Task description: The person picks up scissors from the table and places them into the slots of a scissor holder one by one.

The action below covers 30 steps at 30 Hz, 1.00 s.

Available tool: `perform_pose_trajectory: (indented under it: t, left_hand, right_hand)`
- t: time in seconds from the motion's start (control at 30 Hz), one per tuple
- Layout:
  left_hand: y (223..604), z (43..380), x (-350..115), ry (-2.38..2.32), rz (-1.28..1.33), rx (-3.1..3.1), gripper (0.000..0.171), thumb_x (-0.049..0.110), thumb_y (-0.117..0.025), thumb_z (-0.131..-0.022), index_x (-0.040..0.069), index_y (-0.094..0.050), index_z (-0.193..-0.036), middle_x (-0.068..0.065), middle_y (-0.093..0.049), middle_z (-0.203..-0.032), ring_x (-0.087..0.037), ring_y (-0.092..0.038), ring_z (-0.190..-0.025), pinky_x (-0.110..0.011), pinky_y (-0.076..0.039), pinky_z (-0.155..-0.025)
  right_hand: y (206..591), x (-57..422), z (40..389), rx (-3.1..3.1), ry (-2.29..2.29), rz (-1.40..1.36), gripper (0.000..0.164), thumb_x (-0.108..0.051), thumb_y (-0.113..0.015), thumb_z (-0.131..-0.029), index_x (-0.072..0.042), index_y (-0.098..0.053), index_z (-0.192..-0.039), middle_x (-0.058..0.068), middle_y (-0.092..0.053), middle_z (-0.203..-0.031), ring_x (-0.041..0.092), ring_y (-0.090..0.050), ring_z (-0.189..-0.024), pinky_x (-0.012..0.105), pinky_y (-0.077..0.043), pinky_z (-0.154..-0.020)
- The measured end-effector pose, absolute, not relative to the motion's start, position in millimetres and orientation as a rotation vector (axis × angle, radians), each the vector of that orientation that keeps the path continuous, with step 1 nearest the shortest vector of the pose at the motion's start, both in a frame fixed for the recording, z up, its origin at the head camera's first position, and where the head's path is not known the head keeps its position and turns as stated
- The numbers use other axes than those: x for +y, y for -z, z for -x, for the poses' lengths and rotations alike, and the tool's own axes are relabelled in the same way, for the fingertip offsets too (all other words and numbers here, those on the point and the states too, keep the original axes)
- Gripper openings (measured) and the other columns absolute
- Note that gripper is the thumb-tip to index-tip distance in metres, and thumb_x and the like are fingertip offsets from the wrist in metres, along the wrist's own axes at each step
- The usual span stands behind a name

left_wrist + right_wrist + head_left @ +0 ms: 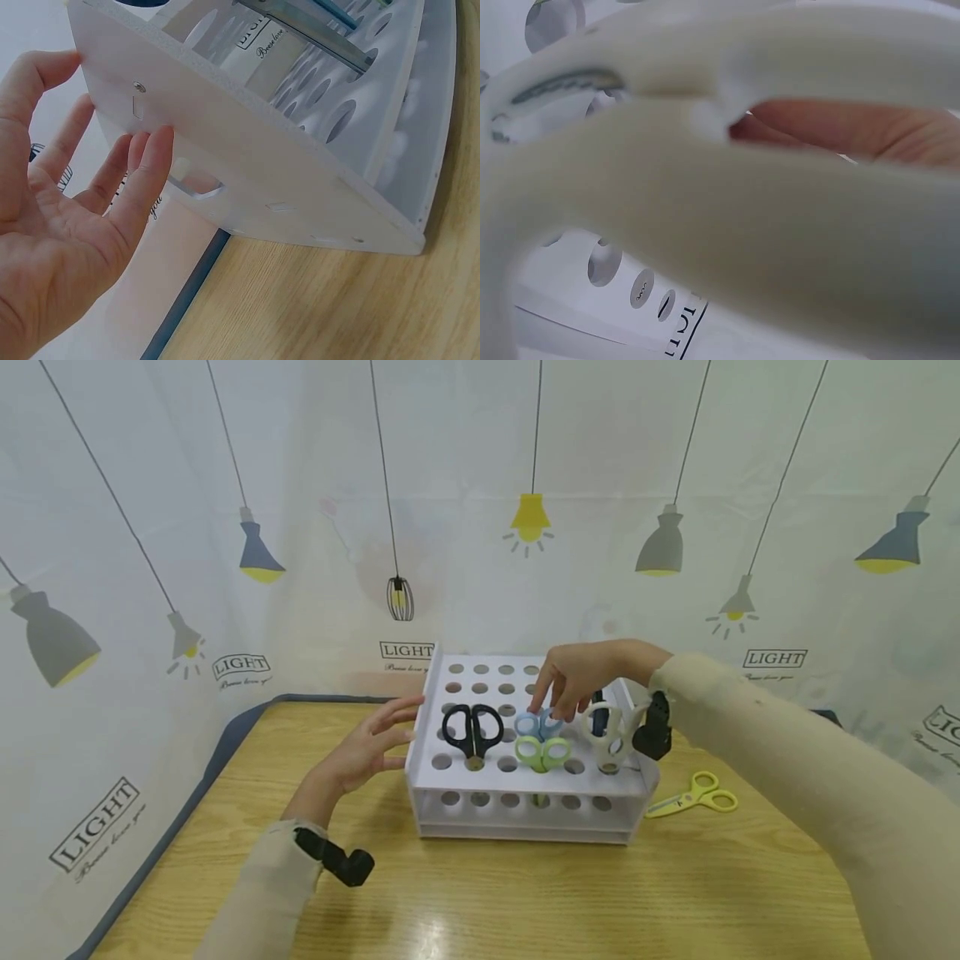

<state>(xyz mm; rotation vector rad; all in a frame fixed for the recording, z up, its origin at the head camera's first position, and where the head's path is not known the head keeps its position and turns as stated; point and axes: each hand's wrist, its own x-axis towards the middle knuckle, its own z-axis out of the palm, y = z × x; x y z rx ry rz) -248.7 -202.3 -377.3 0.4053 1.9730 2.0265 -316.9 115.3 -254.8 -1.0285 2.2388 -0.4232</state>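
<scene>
A white rack (536,781) with rows of round holes stands on the table. My left hand (372,743) rests its fingertips on the rack's left side panel (247,157), fingers spread. Over the rack, my right hand (585,675) reaches down and pinches the handles of light-blue scissors (527,724). Just in front of them, green-handled scissors (528,750) stand in a hole. Black-handled scissors (487,742) stand upright to the left. White-handled scissors (600,735) stand to the right, and their blurred handle (705,202) covers much of the right wrist view, partly hiding my right hand (855,127).
Yellow scissors (702,791) lie on the wooden table (487,893) to the right of the rack. A dark-handled item (600,717) stands behind the white scissors. A curtain (465,560) printed with lamps hangs behind the table.
</scene>
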Motion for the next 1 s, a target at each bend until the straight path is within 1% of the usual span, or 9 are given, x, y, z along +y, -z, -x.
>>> perform_pose_trajectory:
  t: [0.07, 0.23, 0.37, 0.47, 0.57, 0.67, 0.87, 1.0]
  left_hand:
    - [377.4, 248.7, -202.2, -2.025, -0.408, 1.975, 0.057, 0.014, -0.056, -0.090, 0.016, -0.032, -0.142, -0.015, -0.025, -0.143, -0.035, -0.035, -0.124, -0.045, -0.047, -0.087]
    - [377.6, 249.1, -202.2, -2.025, -0.408, 1.971, 0.057, 0.014, -0.056, -0.090, 0.016, -0.032, -0.142, -0.015, -0.025, -0.143, -0.035, -0.035, -0.124, -0.045, -0.047, -0.086]
    - [378.1, 249.5, -202.5, -2.021, -0.410, 1.972, 0.057, 0.014, -0.056, -0.090, 0.016, -0.032, -0.142, -0.015, -0.025, -0.143, -0.035, -0.035, -0.124, -0.046, -0.047, -0.087]
    - [378.2, 249.4, -202.4, -2.018, -0.412, 1.976, 0.057, 0.015, -0.056, -0.090, 0.016, -0.032, -0.142, -0.015, -0.026, -0.143, -0.035, -0.035, -0.124, -0.046, -0.046, -0.087]
    - [378.0, 249.3, -202.0, -2.018, -0.405, 1.978, 0.057, 0.015, -0.056, -0.090, 0.016, -0.033, -0.142, -0.014, -0.026, -0.143, -0.035, -0.035, -0.124, -0.046, -0.046, -0.087]
    - [377.6, 248.9, -202.0, -2.022, -0.394, 1.979, 0.056, 0.014, -0.056, -0.090, 0.017, -0.033, -0.141, -0.014, -0.026, -0.143, -0.035, -0.035, -0.124, -0.045, -0.047, -0.086]
    - [377.5, 248.1, -202.0, -2.013, -0.388, 1.985, 0.057, 0.014, -0.055, -0.090, 0.016, -0.032, -0.142, -0.015, -0.025, -0.144, -0.035, -0.036, -0.124, -0.045, -0.047, -0.086]
    - [376.7, 247.8, -201.9, -2.011, -0.395, 1.982, 0.058, 0.014, -0.055, -0.090, 0.015, -0.030, -0.143, -0.017, -0.023, -0.144, -0.036, -0.035, -0.124, -0.044, -0.047, -0.086]
  right_hand:
    - [255.0, 115.9, 317.1, 2.244, 0.427, 1.031, 0.027, -0.002, -0.064, -0.083, -0.007, -0.067, -0.110, 0.011, -0.067, -0.102, 0.017, -0.065, -0.076, 0.040, -0.054, -0.072]
    - [253.6, 117.7, 317.2, 2.253, 0.433, 1.017, 0.027, -0.004, -0.064, -0.084, -0.010, -0.068, -0.110, 0.008, -0.066, -0.103, 0.017, -0.065, -0.078, 0.039, -0.054, -0.073]
    - [251.7, 120.0, 318.6, 2.265, 0.456, 1.014, 0.029, -0.003, -0.064, -0.084, -0.007, -0.066, -0.113, 0.010, -0.064, -0.108, 0.017, -0.065, -0.080, 0.035, -0.054, -0.071]
    - [248.5, 122.5, 319.2, 2.274, 0.484, 1.009, 0.031, -0.004, -0.064, -0.084, -0.005, -0.065, -0.114, 0.011, -0.066, -0.105, 0.018, -0.065, -0.081, 0.033, -0.054, -0.070]
    - [243.5, 126.8, 318.9, 2.288, 0.504, 1.006, 0.032, -0.005, -0.066, -0.083, -0.008, -0.065, -0.114, 0.007, -0.068, -0.098, 0.018, -0.065, -0.081, 0.032, -0.054, -0.071]
    - [238.8, 132.1, 318.6, 2.296, 0.533, 1.022, 0.030, -0.006, -0.066, -0.083, -0.009, -0.066, -0.113, 0.005, -0.068, -0.097, 0.019, -0.065, -0.081, 0.033, -0.054, -0.072]
    - [229.5, 144.0, 315.9, 2.305, 0.623, 1.008, 0.030, -0.008, -0.066, -0.084, -0.004, -0.065, -0.113, 0.007, -0.068, -0.097, 0.023, -0.065, -0.082, 0.034, -0.053, -0.075]
    - [223.5, 154.3, 313.6, 2.332, 0.654, 0.995, 0.032, -0.011, -0.067, -0.083, -0.007, -0.064, -0.115, 0.006, -0.069, -0.094, 0.024, -0.065, -0.084, 0.034, -0.053, -0.075]
